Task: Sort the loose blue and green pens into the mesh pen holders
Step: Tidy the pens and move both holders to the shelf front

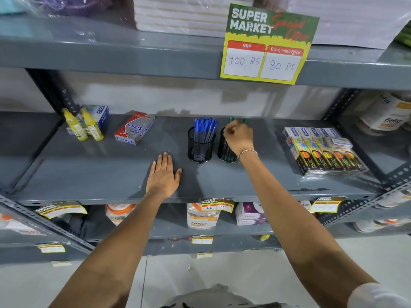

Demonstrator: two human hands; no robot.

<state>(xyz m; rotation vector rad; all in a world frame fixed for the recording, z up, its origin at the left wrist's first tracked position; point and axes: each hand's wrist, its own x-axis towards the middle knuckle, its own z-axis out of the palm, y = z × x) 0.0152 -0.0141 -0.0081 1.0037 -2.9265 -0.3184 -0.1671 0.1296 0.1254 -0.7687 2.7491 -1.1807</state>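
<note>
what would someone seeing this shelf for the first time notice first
Probably the yellow and green price sign hanging from the upper shelf, marked 100 Rs and 80 Rs. Below it, mid-shelf, stand two black mesh holders: the left holder full of blue pens, the right holder with green pens, where the right hand is busy. The left hand lies flat on the shelf.

Bare forearms; a beaded bracelet [247, 151] circles the right wrist.
</note>
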